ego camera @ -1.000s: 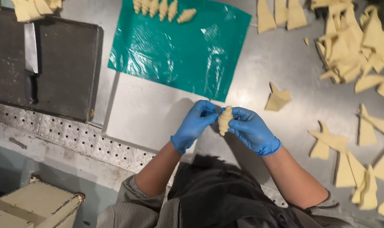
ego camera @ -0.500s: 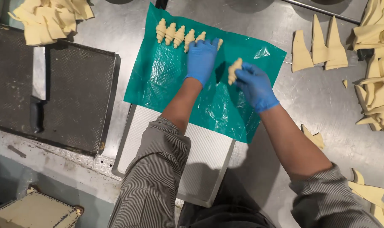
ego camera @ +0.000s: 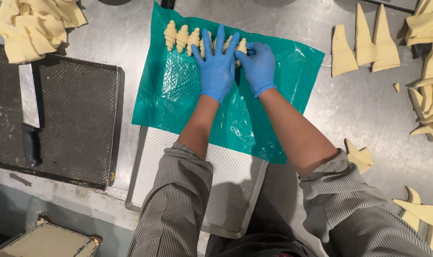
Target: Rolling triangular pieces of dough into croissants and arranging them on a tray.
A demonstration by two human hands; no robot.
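Left hand (ego camera: 217, 64) flat, open on pale ridged rolled croissants (ego camera: 182, 38); right hand (ego camera: 258, 64) pinching the end one.

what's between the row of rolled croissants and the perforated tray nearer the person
In the head view, only green plastic sheet lies between the rolled croissants and the perforated tray, crossed by the left forearm.

— What sort of place is this?

— A bakery's work kitchen. The steel counter (ego camera: 349, 109) carries a green plastic sheet (ego camera: 188, 100) with a row of rolled raw croissants (ego camera: 181, 38) along its far edge.

— What else shows it?

— Cut dough triangles (ego camera: 364, 40) lie right of the sheet, a dough heap (ego camera: 33, 24) to its left. A dark perforated baking tray (ego camera: 78, 119) with a cleaver (ego camera: 30, 102) sits left of the sheet; a pale tray (ego camera: 226, 190) lies under its near edge. The hands wear blue gloves (ego camera: 216, 66).
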